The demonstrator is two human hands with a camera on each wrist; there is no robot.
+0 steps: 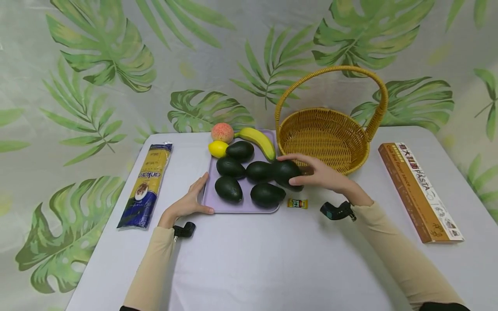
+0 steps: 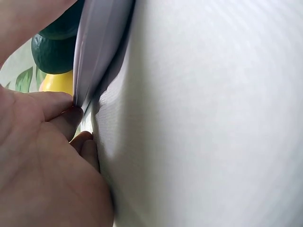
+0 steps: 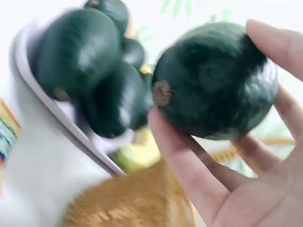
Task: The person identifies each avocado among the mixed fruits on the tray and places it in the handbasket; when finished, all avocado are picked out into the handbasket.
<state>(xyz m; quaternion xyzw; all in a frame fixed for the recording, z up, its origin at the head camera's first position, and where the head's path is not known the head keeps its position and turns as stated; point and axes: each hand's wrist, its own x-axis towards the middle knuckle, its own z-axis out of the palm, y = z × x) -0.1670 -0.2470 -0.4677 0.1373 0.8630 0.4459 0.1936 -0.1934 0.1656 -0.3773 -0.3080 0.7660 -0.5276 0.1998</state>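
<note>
A lilac tray [image 1: 208,203] bears several dark green avocados [image 1: 228,189], a lemon [image 1: 218,149], a peach [image 1: 222,133] and a banana [image 1: 256,140]. At its near left corner, my left hand [image 1: 189,200] holds the rim, thumb along the front edge and fingers on the left side. The left wrist view shows fingertips against the tray wall [image 2: 97,42]. My right hand [image 1: 320,173] grips one avocado [image 3: 215,82] between thumb and fingers, above the tray's right edge. That avocado appears clear of the others in the right wrist view.
A woven basket [image 1: 363,151] with a tall handle stands right of the tray. Near the tray's front right corner lies a small yellow-green packet [image 1: 297,203]. A pasta bag [image 1: 145,185] lies at left, a long pasta box [image 1: 420,192] at right. A leaf-print cloth hangs behind.
</note>
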